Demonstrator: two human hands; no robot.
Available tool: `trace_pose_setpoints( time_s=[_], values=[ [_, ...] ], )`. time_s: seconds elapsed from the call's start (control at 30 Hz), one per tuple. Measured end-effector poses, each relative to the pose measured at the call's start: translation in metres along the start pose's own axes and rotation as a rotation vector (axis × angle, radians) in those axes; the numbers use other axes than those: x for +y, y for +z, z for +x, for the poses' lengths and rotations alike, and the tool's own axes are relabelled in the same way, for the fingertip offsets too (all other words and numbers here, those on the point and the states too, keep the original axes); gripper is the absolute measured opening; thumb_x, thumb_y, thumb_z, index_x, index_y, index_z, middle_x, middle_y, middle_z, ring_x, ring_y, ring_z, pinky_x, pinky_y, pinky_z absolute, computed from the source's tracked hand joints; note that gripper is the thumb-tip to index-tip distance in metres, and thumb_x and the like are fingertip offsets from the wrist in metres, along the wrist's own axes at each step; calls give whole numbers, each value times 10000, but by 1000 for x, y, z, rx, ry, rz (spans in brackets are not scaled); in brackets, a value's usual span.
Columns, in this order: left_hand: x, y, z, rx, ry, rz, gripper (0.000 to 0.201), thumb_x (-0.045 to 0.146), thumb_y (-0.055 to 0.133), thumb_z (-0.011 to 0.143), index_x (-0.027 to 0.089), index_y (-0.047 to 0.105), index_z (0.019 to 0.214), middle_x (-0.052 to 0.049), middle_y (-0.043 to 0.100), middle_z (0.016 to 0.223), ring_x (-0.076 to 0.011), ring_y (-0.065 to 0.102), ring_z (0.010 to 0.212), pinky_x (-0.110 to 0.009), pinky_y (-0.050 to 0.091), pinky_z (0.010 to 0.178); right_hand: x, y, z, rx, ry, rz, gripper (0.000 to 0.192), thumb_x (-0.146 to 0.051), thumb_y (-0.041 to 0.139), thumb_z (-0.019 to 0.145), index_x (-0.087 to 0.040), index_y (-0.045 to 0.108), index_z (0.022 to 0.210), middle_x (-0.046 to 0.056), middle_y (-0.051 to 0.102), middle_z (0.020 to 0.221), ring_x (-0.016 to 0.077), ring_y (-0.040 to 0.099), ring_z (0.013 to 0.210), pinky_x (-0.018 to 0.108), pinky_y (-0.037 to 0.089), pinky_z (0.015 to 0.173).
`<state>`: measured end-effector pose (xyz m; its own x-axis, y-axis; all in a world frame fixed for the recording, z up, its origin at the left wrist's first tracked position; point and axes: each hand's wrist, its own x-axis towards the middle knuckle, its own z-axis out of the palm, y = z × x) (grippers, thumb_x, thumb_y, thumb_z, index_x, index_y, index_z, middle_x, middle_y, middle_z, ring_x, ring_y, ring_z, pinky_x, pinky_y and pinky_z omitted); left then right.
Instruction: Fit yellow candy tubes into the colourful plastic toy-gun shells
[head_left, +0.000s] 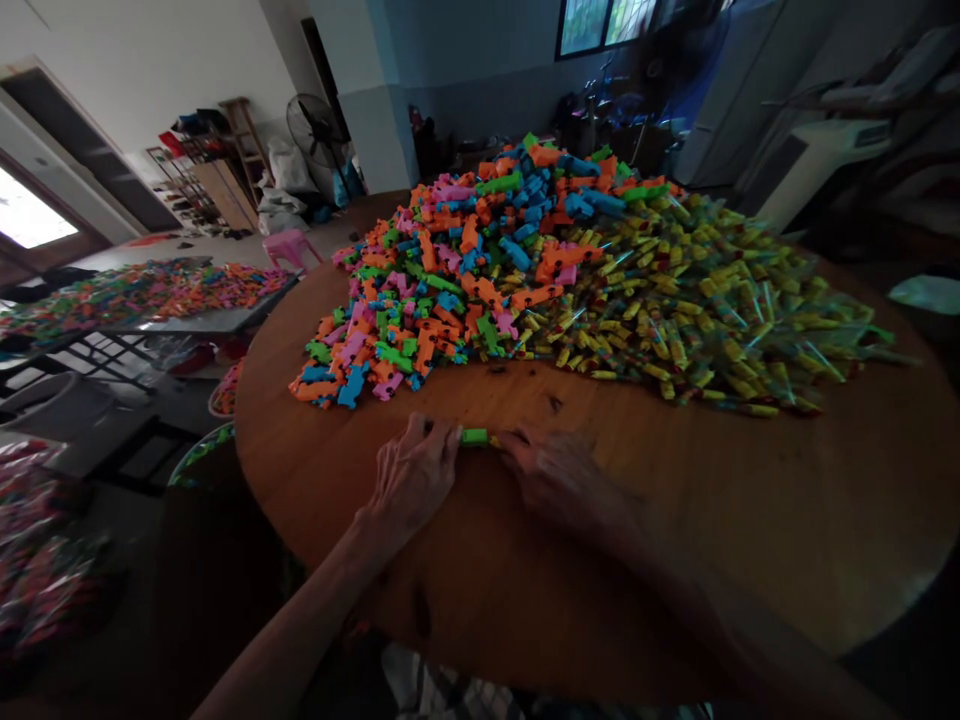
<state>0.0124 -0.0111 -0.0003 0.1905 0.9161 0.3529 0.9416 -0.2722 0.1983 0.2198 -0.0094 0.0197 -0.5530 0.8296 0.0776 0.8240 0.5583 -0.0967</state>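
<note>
Two hands meet at lower centre of the bench [675, 560]: left hand [411, 480] and right hand [555, 478] pinch a green toy piece [475, 437] between them, steadying it against the wood, below the toy pile [450, 270].

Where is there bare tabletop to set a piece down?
Bare wood lies right of the right hand, below the yellow packet heap, and left of the left hand. The coloured toy pile crowds the far side.

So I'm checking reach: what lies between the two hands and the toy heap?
Bare wood of the table in the head view, between the hands' green piece and the heap.
</note>
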Motion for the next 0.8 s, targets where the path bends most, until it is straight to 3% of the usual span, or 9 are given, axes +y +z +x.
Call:
trace_pose_setpoints(
  time_s=[0.13, 0.23, 0.4, 0.8],
  values=[
    [1, -6, 1, 111, 130, 24, 263, 330, 424, 1009, 212, 648, 1080, -117, 597, 1138, -284, 570, 1034, -414, 503, 817, 0, -2, 1, -22, 0, -10, 271, -235, 408, 1005, -154, 650, 1096, 96, 659, 988, 170, 598, 696, 312, 299, 573],
    [3, -5, 0, 61, 275, -89, 329, 226, 412, 998, 224, 536, 1302, -135, 514, 1349, -314, 494, 1214, -482, 477, 971, 2, -3, 1, -34, 8, -14, 267, -223, 403, 1005, -154, 653, 1066, 90, 652, 979, 174, 597, 703, 319, 304, 576],
    [6, 7, -1, -49, 328, -183, 456, 59, 413, 914, 176, 449, 1354, -139, 518, 1340, -301, 473, 1249, -486, 467, 1016, 9, -6, 0, -51, -4, 16, 253, -200, 421, 988, -143, 648, 1083, 96, 642, 987, 187, 597, 778, 312, 350, 642],
    [4, 16, 2, -52, 360, -284, 416, 60, 392, 930, 182, 486, 1317, -139, 553, 1302, -276, 468, 1268, -487, 454, 1038, 13, -9, 2, -77, -57, 64, 242, -153, 508, 908, -142, 657, 1098, 112, 645, 1004, 199, 598, 830, 302, 379, 695]
  ],
)
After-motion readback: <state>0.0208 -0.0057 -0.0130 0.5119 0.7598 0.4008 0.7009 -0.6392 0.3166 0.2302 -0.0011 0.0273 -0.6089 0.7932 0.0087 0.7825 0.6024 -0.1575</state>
